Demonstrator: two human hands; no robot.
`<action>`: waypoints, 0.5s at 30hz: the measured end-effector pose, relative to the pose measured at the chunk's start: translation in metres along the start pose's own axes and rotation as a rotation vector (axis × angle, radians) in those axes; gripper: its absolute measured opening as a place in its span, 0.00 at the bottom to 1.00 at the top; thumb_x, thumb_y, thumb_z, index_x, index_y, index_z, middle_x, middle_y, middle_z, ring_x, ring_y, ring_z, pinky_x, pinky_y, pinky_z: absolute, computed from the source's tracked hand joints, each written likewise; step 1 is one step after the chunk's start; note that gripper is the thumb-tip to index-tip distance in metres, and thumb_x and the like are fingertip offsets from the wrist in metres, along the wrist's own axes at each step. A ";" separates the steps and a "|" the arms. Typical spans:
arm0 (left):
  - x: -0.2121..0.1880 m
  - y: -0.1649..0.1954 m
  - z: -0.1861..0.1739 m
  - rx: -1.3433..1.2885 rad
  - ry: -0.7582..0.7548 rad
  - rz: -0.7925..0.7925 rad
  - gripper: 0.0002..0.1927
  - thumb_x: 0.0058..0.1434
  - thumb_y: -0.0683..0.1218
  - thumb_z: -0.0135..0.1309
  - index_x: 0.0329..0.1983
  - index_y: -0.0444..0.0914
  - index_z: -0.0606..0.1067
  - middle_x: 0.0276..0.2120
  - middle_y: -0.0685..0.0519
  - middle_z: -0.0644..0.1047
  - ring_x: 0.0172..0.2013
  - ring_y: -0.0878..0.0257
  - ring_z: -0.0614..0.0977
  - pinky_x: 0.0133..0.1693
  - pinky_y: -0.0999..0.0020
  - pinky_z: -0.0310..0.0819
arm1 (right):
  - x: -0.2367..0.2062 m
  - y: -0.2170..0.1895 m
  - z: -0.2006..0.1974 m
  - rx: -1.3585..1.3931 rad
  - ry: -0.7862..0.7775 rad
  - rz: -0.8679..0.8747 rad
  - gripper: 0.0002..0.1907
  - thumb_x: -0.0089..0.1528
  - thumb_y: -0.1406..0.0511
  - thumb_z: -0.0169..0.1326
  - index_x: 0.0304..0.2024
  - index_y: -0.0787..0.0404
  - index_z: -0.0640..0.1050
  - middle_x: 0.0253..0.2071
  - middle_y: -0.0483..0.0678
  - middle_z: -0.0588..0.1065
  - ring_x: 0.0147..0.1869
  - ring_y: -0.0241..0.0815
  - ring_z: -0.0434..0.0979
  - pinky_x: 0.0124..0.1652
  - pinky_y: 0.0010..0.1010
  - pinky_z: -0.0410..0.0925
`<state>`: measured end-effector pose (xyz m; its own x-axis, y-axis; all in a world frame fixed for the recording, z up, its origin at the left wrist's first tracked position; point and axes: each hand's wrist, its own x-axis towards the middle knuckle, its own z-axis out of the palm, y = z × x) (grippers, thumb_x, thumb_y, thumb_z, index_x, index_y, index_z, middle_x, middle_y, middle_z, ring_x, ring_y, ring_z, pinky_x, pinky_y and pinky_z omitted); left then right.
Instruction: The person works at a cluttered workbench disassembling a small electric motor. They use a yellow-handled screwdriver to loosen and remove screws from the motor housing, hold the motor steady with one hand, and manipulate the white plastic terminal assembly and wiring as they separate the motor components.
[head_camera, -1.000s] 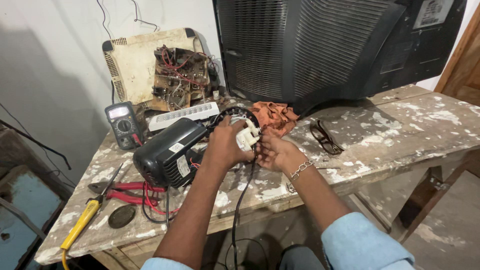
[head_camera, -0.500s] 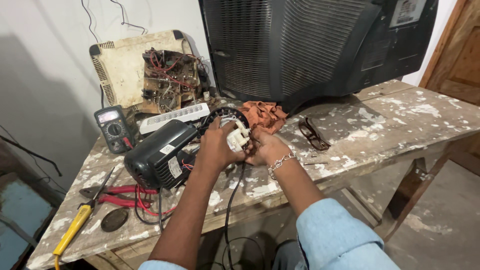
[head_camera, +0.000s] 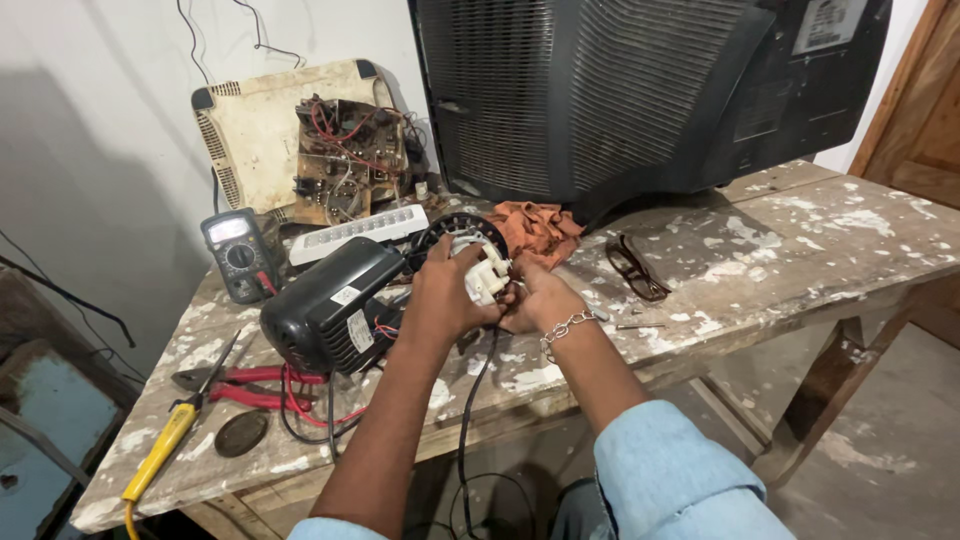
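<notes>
left hand (head_camera: 440, 300) still gripping white plug (head_camera: 487, 278) | right hand (head_camera: 530, 300) stays closed on it | black motor (head_camera: 330, 315) unmoved on worktop (head_camera: 760, 260)

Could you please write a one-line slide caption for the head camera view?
Both hands, left hand and right hand, grip a white plug over a paint-spattered workbench.
</notes>
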<state>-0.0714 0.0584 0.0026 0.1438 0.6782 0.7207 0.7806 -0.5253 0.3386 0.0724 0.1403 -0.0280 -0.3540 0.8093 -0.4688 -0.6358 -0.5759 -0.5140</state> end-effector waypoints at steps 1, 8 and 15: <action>0.000 0.000 0.000 0.002 0.000 0.009 0.45 0.27 0.51 0.78 0.55 0.42 0.79 0.61 0.26 0.68 0.57 0.35 0.75 0.54 0.51 0.75 | 0.000 0.001 0.000 0.007 0.027 -0.010 0.17 0.64 0.55 0.54 0.23 0.53 0.71 0.16 0.39 0.65 0.18 0.34 0.59 0.22 0.29 0.59; -0.002 -0.001 -0.002 -0.013 -0.039 -0.037 0.46 0.26 0.47 0.76 0.56 0.41 0.78 0.63 0.28 0.67 0.57 0.37 0.75 0.55 0.53 0.75 | 0.003 0.004 0.003 -0.005 0.132 -0.022 0.18 0.65 0.53 0.49 0.24 0.53 0.72 0.19 0.38 0.68 0.21 0.36 0.64 0.26 0.35 0.64; -0.001 0.000 -0.003 0.020 -0.026 0.003 0.46 0.24 0.47 0.76 0.55 0.40 0.78 0.59 0.30 0.69 0.56 0.38 0.77 0.54 0.52 0.76 | 0.005 0.009 0.003 -0.058 0.139 -0.099 0.18 0.64 0.49 0.49 0.27 0.51 0.75 0.21 0.37 0.71 0.24 0.36 0.67 0.31 0.36 0.65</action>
<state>-0.0732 0.0562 0.0036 0.1614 0.6900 0.7056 0.7923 -0.5168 0.3242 0.0630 0.1391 -0.0329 -0.1911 0.8406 -0.5068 -0.6203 -0.5036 -0.6013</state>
